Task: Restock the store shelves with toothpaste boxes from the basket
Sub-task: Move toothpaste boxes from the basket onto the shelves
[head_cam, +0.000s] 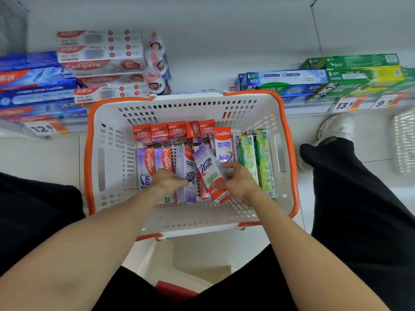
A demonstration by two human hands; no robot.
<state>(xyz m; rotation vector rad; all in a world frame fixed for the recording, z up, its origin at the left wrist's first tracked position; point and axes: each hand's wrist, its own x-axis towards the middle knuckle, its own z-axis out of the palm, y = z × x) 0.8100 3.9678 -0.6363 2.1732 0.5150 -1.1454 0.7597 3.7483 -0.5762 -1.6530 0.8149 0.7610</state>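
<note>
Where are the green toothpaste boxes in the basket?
In the head view, the green toothpaste boxes stand along the right side of the white basket, just right of the right hand and the tall white Colgate 360 box.

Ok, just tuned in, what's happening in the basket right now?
A person is crouched over a white basket with orange trim, on the floor in front of the shelf. Both hands are down among the toothpaste boxes. The right hand grips a tilted purple Colgate 360 box; the left hand rests on the purple boxes beside it. Red boxes and green boxes remain in the basket. Nothing is lifted clear yet.
</note>
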